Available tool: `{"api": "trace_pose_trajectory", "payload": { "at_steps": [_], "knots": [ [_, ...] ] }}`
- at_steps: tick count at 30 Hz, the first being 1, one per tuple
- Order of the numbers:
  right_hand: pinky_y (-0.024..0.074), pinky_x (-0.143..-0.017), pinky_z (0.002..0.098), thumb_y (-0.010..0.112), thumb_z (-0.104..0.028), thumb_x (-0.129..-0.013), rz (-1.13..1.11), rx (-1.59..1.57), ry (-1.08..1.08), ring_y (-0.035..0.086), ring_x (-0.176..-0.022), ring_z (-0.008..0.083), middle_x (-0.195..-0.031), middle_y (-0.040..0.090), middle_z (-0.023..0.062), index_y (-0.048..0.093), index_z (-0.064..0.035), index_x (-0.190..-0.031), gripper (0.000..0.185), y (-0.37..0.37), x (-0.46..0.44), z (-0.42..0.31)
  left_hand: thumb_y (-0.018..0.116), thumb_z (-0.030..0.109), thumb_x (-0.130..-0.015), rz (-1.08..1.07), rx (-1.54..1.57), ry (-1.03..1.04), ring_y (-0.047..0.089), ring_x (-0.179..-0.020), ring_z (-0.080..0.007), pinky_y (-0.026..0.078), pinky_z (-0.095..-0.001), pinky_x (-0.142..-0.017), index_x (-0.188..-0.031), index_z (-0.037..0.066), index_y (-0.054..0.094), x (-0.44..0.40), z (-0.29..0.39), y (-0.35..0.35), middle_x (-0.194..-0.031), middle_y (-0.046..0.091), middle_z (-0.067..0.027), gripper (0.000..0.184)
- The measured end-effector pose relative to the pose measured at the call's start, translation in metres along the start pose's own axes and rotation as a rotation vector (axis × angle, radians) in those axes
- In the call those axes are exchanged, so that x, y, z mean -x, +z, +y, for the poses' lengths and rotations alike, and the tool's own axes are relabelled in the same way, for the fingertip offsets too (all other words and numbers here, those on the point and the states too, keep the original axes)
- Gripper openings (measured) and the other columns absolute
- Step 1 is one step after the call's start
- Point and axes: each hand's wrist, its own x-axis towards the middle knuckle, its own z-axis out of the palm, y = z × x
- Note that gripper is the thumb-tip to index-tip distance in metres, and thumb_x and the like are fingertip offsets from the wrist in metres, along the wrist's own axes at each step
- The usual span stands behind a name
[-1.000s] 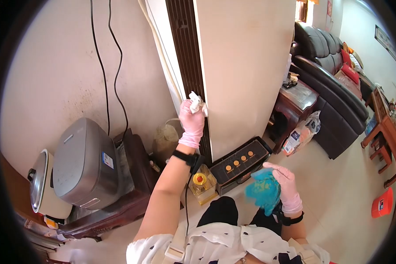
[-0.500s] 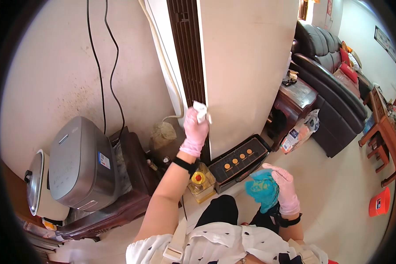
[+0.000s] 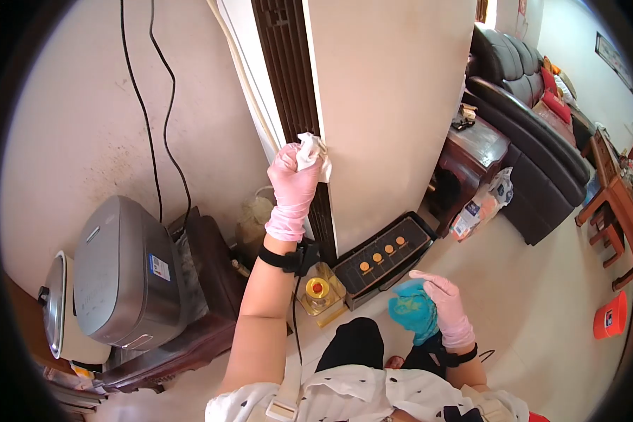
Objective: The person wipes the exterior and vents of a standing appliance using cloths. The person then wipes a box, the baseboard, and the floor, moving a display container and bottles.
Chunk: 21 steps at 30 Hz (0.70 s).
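Observation:
My left hand (image 3: 297,176), in a pink glove, is closed round a crumpled white wipe (image 3: 309,153). It is up against the dark slatted vent (image 3: 288,84), where the strip meets a tall cream panel (image 3: 390,112). Part of the wipe overlaps the panel's edge; the fingertips are hidden behind the hand. Lower right, my right hand (image 3: 449,309), gloved in pink too, has its fingers curled round a bunched blue cloth (image 3: 413,311) with yellowish patches. This hand is over the floor near my knees, apart from the panel.
A grey rice cooker (image 3: 126,278) and a lidded pot (image 3: 63,306) stand on dark wooden furniture at left. By the panel's foot are a black box with orange knobs (image 3: 387,257) and a bottle with a red cap (image 3: 318,289). A plastic bag (image 3: 482,207) lies near the sofa (image 3: 534,133).
My left hand has moved slightly up and left with the wipe, which now shows more spread. My right hand has shifted little; the blue cloth is more bunched. The view has tilted slightly.

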Motion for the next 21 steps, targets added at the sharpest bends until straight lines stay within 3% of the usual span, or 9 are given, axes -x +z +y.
{"api": "trace_pose_trajectory", "payload": {
  "at_steps": [2,3,6,10,12,16,17,18,21],
  "knots": [
    [0.0476,-0.088,0.0271,0.046,-0.004,-0.093,-0.052,-0.029,0.007,0.061,-0.097,0.0152,-0.11,0.064,0.0099,0.06,0.005,-0.115,0.027,0.0,0.003,0.004,0.061,-0.002,-0.082,-0.021,0.039,-0.115,0.055,-0.064,-0.005,0.046,-0.0228,-0.056,-0.083,0.002,0.062,0.027,-0.034,-0.005,-0.072,0.061,0.0009,0.004],
    [0.0476,-0.089,0.0273,0.047,-0.005,-0.093,-0.042,-0.038,0.027,0.061,-0.097,0.0156,-0.11,0.064,0.01,0.06,0.0049,-0.115,0.027,0.003,0.006,-0.001,0.066,0.004,-0.079,-0.008,-0.1,-0.083,0.058,-0.061,-0.0101,0.047,-0.0271,-0.057,-0.073,0.004,0.06,0.048,-0.061,-0.008,-0.065,0.062,-0.004,0.009],
    [0.0484,-0.086,0.0274,0.048,-0.004,-0.091,-0.031,-0.086,0.017,0.062,-0.093,0.0157,-0.107,0.065,0.0111,0.061,0.0056,-0.113,0.027,0.004,0.006,-0.002,0.067,0.008,-0.076,-0.121,-0.664,-0.043,0.064,-0.064,-0.0229,0.05,-0.0345,-0.059,-0.075,0.004,0.062,0.093,-0.088,-0.024,-0.069,0.063,-0.015,0.007],
    [0.0475,-0.089,0.0281,0.048,-0.004,-0.092,-0.032,-0.025,-0.072,0.061,-0.098,0.0157,-0.11,0.064,0.01,0.06,0.005,-0.114,0.026,0.004,0.007,-0.008,0.065,0.005,-0.078,0.083,0.015,-0.163,0.062,-0.061,-0.014,0.049,-0.0296,-0.058,-0.079,0.004,0.065,0.026,-0.004,0.001,-0.067,0.065,-0.0083,0.002],
    [0.0477,-0.089,0.028,0.048,-0.003,-0.092,-0.01,-0.017,-0.075,0.061,-0.097,0.0158,-0.11,0.064,0.0099,0.06,0.0051,-0.114,0.026,-0.001,0.004,-0.012,0.06,-0.004,-0.081,-0.029,0.002,-0.142,0.058,-0.065,-0.0058,0.048,-0.0231,-0.058,-0.079,0.002,0.065,-0.006,-0.003,-0.002,-0.071,0.064,-0.0005,0.008],
    [0.0485,-0.088,0.0276,0.048,-0.002,-0.092,0.043,-0.083,-0.094,0.061,-0.097,0.0158,-0.111,0.064,0.0098,0.06,0.0053,-0.114,0.026,-0.007,0.006,-0.015,0.053,-0.011,-0.08,0.067,-0.271,0.227,0.056,-0.062,-0.007,0.045,-0.0226,-0.053,-0.085,0.005,0.062,0.044,-0.031,0.002,-0.077,0.062,-0.0002,0.019],
    [0.0485,-0.085,0.0269,0.048,-0.005,-0.091,0.062,-0.092,-0.061,0.062,-0.093,0.0149,-0.106,0.065,0.0095,0.061,0.0051,-0.114,0.027,-0.003,0.009,-0.018,0.058,-0.006,-0.079,-0.086,0.038,-0.245,0.06,-0.065,-0.0131,0.05,-0.0289,-0.058,-0.085,0.005,0.06,0.07,-0.067,-0.008,-0.073,0.062,-0.004,0.012],
    [0.0485,-0.085,0.0269,0.048,-0.005,-0.091,0.057,-0.097,-0.06,0.062,-0.093,0.0149,-0.106,0.065,0.0095,0.061,0.0051,-0.114,0.027,-0.005,0.008,-0.013,0.06,-0.004,-0.077,-0.084,-0.192,-0.135,0.062,-0.065,-0.0215,0.051,-0.0337,-0.059,-0.084,0.005,0.059,0.096,-0.115,-0.014,-0.074,0.063,-0.0081,0.012],
    [0.0476,-0.089,0.0278,0.047,-0.002,-0.092,-0.001,-0.087,0.001,0.061,-0.098,0.0158,-0.111,0.064,0.0103,0.06,0.0052,-0.115,0.027,-0.006,0.009,0.0,0.064,0.006,-0.074,-0.214,-0.753,-0.062,0.063,-0.073,-0.0348,0.052,-0.0404,-0.064,-0.082,0.004,0.06,0.103,-0.081,-0.018,-0.078,0.064,-0.0174,0.009]
  ]
}}
